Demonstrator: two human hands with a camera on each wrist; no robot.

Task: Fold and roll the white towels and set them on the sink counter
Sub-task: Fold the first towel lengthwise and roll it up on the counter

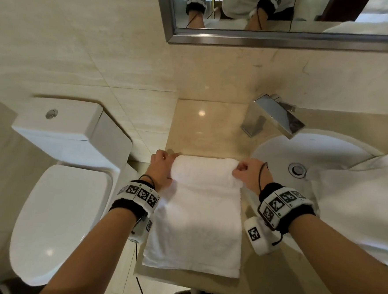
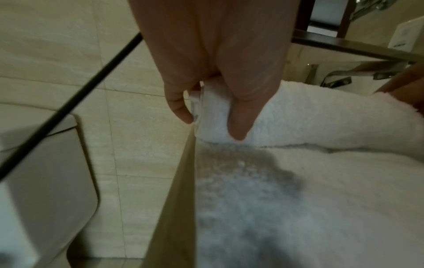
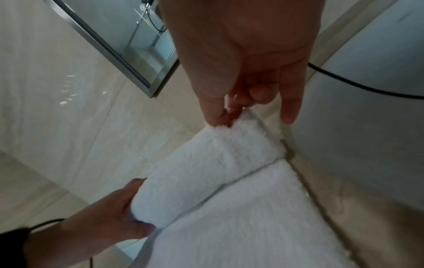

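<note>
We are at the rolling step: the towel point(image 1: 196, 225) lies folded into a long strip on the counter point(image 1: 204, 122) between toilet point(image 1: 63, 195) and sink point(image 1: 302, 159), its far end turned over into the start of a roll. Our left hand point(image 1: 161, 167) has thumb and fingers curled round the roll's left end; our right hand point(image 1: 247, 173) pinches the right end. Next, we judge, both hands must turn the roll evenly toward us, keeping it tight and its edges aligned.

Second towel point(image 1: 354, 204) was cut off at right edge; mirror point(image 1: 288, 38) cropped at top; towel point(image 2: 298, 208) near part blurred.
</note>
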